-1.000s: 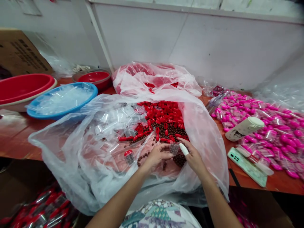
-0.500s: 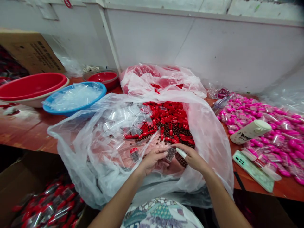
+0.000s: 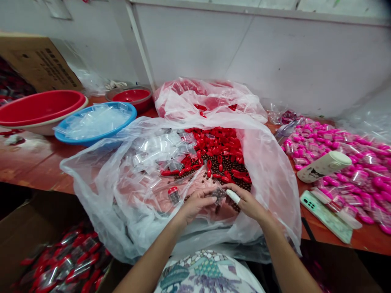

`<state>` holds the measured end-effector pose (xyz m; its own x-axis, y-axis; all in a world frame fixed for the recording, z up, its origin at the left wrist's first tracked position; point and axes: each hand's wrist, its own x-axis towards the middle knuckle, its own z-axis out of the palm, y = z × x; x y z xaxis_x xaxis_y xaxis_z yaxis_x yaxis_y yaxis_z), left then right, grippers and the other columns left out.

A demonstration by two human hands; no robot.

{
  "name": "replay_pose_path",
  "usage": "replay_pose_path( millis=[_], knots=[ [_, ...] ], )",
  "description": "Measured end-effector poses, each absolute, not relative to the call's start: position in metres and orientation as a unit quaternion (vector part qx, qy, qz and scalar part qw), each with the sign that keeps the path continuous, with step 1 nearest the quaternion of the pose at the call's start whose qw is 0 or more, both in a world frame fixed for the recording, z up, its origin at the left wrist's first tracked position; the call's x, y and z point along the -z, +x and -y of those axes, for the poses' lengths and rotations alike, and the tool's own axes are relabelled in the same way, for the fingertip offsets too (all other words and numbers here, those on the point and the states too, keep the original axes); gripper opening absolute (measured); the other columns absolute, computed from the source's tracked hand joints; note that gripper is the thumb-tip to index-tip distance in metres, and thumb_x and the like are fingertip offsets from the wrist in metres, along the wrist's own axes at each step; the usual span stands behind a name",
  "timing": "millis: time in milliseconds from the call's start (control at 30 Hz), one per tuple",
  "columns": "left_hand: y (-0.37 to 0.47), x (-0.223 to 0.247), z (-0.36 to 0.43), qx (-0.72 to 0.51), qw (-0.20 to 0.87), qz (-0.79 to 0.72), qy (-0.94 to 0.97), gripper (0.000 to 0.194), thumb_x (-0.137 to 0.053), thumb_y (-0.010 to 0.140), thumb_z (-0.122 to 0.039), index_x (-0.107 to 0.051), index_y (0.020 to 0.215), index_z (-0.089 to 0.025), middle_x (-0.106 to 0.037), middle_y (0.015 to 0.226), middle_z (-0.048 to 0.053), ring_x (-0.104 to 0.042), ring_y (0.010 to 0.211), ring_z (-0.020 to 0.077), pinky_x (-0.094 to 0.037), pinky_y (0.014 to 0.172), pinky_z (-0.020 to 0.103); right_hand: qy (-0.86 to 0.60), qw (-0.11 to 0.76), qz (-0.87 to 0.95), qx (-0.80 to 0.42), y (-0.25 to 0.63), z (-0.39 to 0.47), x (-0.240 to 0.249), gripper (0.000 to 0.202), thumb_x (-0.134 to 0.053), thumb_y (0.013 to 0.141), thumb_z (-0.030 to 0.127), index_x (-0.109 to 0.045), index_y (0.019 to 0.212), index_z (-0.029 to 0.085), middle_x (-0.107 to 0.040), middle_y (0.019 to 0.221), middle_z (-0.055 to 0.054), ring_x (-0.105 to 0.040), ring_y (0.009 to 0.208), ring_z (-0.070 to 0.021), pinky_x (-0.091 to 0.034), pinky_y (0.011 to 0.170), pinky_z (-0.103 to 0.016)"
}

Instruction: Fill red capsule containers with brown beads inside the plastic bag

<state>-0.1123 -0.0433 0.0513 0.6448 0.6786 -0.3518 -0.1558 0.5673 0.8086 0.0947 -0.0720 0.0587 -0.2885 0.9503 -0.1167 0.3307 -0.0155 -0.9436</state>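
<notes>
"One box (image 3: 218, 194) getting beads (image 3: 234, 167)?"
"Guessing so. Left hand (image 3: 195, 204) is pinching it near the bag's (image 3: 276, 183) front edge; right hand (image 3: 248, 203) is curling close, grip unclear. Next move is needing care."

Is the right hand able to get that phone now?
Probably, but not straight across: the right hand is at a small clear container, and the raised side of the plastic bag stands between it and the phone.
</notes>
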Motion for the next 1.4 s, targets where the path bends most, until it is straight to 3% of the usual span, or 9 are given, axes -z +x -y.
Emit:
replay_pose_path(
  millis=[133,333,500,733,867,1000,1100,1267,1400],
  knots=[
    [-0.112,-0.050,0.044,-0.260,0.802,-0.343,0.415,0.044,-0.069,0.070,-0.025,-0.064,0.113,-0.017,-0.068,0.102,0.007,-0.062,0.078,0.0145,-0.046,0.069,0.022,-0.520,0.328,0.623,-0.483,0.093,0.071,-0.058,0.031,-0.043,0.088,0.029,-0.057,0.115,0.026,-0.066,0.091,-0.002,-0.061,0.079,-0.0172,-0.049,0.073,-0.029],
    [-0.114,-0.050,0.045,-0.257,0.819,-0.348,0.377,0.043,-0.066,0.072,-0.027,-0.064,0.112,-0.014,-0.069,0.098,0.011,-0.064,0.081,0.0196,-0.050,0.074,0.030,-0.493,0.348,0.655,-0.455,0.091,0.069,-0.054,0.029,-0.050,0.083,0.025,-0.065,0.108,0.025,-0.065,0.113,-0.003,-0.058,0.106,-0.0206,-0.043,0.094,-0.036],
    [-0.116,-0.055,0.044,-0.291,0.827,-0.348,0.333,0.035,-0.058,0.075,-0.027,-0.067,0.106,-0.011,-0.067,0.105,0.013,-0.062,0.093,0.0234,-0.052,0.072,0.031,-0.489,0.342,0.656,-0.462,0.089,0.068,-0.054,0.029,-0.052,0.081,0.023,-0.067,0.106,0.024,-0.066,0.110,-0.003,-0.059,0.106,-0.0211,-0.045,0.093,-0.036],
    [-0.117,-0.056,0.046,-0.284,0.829,-0.380,0.295,0.036,-0.056,0.079,-0.037,-0.069,0.100,-0.010,-0.071,0.090,0.012,-0.066,0.078,0.0200,-0.053,0.070,0.030,-0.500,0.340,0.650,-0.461,0.081,0.068,-0.059,0.020,-0.055,0.082,0.026,-0.066,0.097,0.022,-0.069,0.097,-0.003,-0.062,0.091,-0.0182,-0.047,0.084,-0.030],
    [-0.116,-0.051,0.049,-0.274,0.827,-0.361,0.333,0.038,-0.067,0.073,-0.036,-0.066,0.103,-0.012,-0.070,0.092,0.011,-0.065,0.077,0.0175,-0.052,0.069,0.026,-0.495,0.329,0.673,-0.440,0.082,0.066,-0.052,0.015,-0.054,0.083,0.026,-0.065,0.090,0.021,-0.068,0.092,-0.002,-0.062,0.086,-0.0166,-0.047,0.080,-0.027],
    [-0.117,-0.043,0.052,-0.282,0.812,-0.399,0.320,0.038,-0.075,0.066,-0.030,-0.062,0.097,-0.013,-0.069,0.089,0.009,-0.065,0.070,0.0151,-0.052,0.068,0.027,-0.619,0.255,0.685,-0.289,0.097,0.057,-0.043,0.020,-0.048,0.083,0.019,-0.062,0.096,0.022,-0.067,0.096,-0.001,-0.061,0.089,-0.0145,-0.046,0.080,-0.023],
    [-0.116,-0.038,0.053,-0.301,0.811,-0.393,0.311,0.037,-0.074,0.066,-0.032,-0.057,0.094,-0.014,-0.068,0.092,0.009,-0.066,0.072,0.0169,-0.053,0.065,0.030,-0.697,0.218,0.657,-0.187,0.107,0.044,-0.039,0.022,-0.046,0.083,0.017,-0.061,0.099,0.019,-0.064,0.100,-0.007,-0.060,0.093,-0.0194,-0.045,0.082,-0.030],
    [-0.114,-0.033,0.056,-0.329,0.816,-0.361,0.309,0.042,-0.075,0.066,-0.033,-0.055,0.100,-0.016,-0.066,0.098,0.009,-0.066,0.080,0.0186,-0.053,0.064,0.028,-0.720,0.188,0.658,-0.116,0.095,0.025,-0.034,0.028,-0.047,0.085,0.021,-0.060,0.110,0.017,-0.058,0.106,-0.014,-0.055,0.096,-0.0263,-0.040,0.082,-0.036],
    [-0.115,-0.029,0.058,-0.326,0.805,-0.383,0.315,0.045,-0.072,0.069,-0.032,-0.057,0.109,-0.016,-0.067,0.099,0.010,-0.066,0.081,0.0178,-0.052,0.068,0.027,-0.703,0.197,0.676,-0.105,0.081,0.022,-0.030,0.036,-0.047,0.084,0.016,-0.054,0.119,0.018,-0.053,0.109,-0.014,-0.048,0.102,-0.0262,-0.037,0.087,-0.036]
  ],
)
